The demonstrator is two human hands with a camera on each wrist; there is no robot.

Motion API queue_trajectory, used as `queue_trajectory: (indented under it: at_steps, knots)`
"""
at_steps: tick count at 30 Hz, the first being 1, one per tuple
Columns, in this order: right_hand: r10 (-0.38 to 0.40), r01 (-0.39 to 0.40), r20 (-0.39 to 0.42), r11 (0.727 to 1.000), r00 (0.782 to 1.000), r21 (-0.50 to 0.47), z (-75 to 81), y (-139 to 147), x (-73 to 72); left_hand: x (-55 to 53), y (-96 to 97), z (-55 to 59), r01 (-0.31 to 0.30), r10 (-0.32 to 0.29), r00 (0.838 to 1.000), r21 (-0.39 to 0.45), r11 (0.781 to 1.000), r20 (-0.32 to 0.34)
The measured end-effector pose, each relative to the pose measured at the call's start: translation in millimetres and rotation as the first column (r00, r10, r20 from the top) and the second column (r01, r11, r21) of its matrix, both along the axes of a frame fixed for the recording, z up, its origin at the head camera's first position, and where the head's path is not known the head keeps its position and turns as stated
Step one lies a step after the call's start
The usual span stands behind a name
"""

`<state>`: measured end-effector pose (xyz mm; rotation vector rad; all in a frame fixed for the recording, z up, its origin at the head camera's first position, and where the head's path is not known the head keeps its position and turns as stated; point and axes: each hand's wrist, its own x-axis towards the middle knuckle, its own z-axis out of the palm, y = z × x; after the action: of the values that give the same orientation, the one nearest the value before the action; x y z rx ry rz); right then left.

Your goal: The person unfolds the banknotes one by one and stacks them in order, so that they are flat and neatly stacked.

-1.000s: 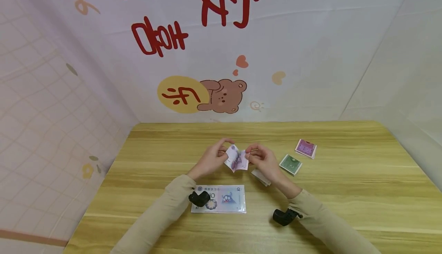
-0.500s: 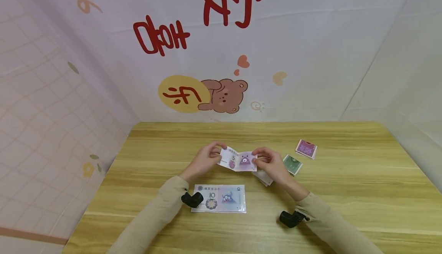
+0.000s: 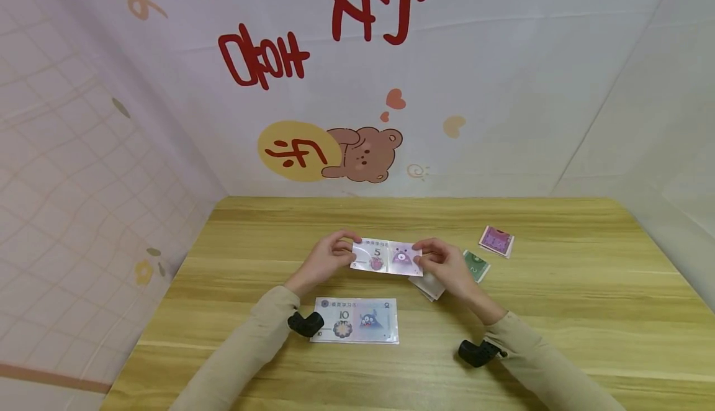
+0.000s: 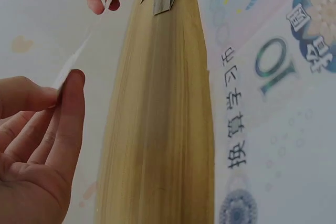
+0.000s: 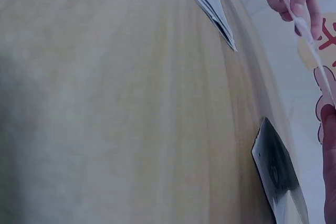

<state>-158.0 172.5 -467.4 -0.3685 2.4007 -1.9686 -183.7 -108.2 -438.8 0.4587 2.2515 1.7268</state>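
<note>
Between both hands a purple-and-white play banknote (image 3: pixel 387 257) marked 5 is stretched nearly flat, a crease down its middle. My left hand (image 3: pixel 324 261) pinches its left end between thumb and fingers, as the left wrist view shows from the side, where the left thumb and fingers (image 4: pixel 71 108) meet on the note's edge. At the right end, my right hand (image 3: pixel 447 266) pinches the note the same way. Below it on the table lies a larger-looking bluish banknote (image 3: pixel 357 321) marked 10, its left edge partly covered by the black wrist camera (image 3: pixel 306 323).
Folded whitish notes (image 3: pixel 427 286) lie under my right hand. Further right are a folded green note (image 3: pixel 476 266) marked 2 and a folded magenta note (image 3: pixel 496 241). Behind the wooden table (image 3: pixel 586 287) rises a white wall cloth (image 3: pixel 491 88) with printed drawings.
The half-folded 5 banknote has been opened out flat. My hands have moved apart, left hand to the left and right hand to the right.
</note>
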Motion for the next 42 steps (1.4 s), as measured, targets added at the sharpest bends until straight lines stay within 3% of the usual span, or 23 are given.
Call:
queue_trajectory:
  at_steps: [6,12,15,25,31,37,42]
  knots:
    - [0.002,-0.002,-0.028,1.000,1.000,0.006,3.2,0,4.0,2.8,-4.4,-4.9,-0.007,0.006,1.000,0.036,0.999,0.028]
    - [0.006,-0.005,-0.035,0.999,0.999,0.045,28.1,-9,14.7,7.4,-13.4,-9.8,0.008,-0.010,0.999,0.043,0.999,0.040]
    - [0.007,-0.006,-0.018,0.998,1.000,0.064,32.2,-12,16.0,9.7,-18.1,-11.7,0.011,-0.014,0.999,0.051,0.999,0.049]
    - [0.084,-0.084,0.011,0.994,0.996,0.075,5.0,-16,11.0,23.7,-34.6,-14.2,0.049,-0.049,0.997,0.013,0.999,0.065]
    - [0.138,-0.137,0.002,0.982,0.990,0.128,9.0,-22,17.3,34.9,-43.1,-12.5,0.079,-0.079,0.993,-0.001,0.997,0.089]
    - [0.208,-0.200,-0.047,0.970,0.977,0.140,3.3,-27,19.0,38.8,-52.8,-16.8,0.075,-0.073,0.997,-0.048,0.996,0.039]
    - [0.258,-0.242,-0.054,0.948,0.965,0.208,0.3,-32,23.0,44.4,-59.3,-16.0,0.077,-0.075,0.997,-0.108,0.991,0.026]
